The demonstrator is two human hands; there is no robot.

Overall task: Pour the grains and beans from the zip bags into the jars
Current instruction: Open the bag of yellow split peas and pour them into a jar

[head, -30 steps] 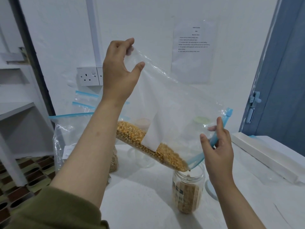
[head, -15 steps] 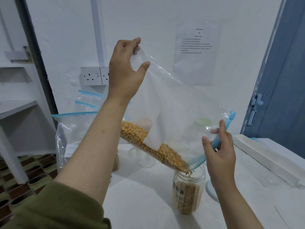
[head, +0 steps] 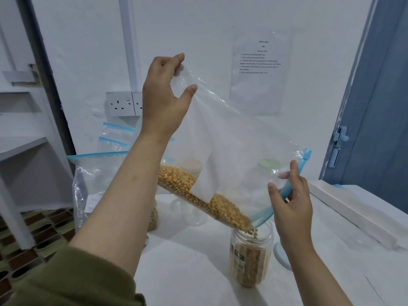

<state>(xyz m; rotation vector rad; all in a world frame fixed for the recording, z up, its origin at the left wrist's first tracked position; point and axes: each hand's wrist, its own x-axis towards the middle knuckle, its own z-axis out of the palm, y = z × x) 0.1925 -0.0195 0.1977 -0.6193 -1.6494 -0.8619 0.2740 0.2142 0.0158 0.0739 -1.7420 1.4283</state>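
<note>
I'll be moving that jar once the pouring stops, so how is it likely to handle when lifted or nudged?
The jar looks mostly full of kernels, so it is probably heavy for its size. It is tall and narrow, so a high nudge might tip it. Its clear wall looks smooth, possibly slippery, and with no lid on, tipping would likely spill it.

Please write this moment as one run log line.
step: pouring corn | left hand: pinches zip bag corner | right hand: holds opening | jar: partly filled
</note>
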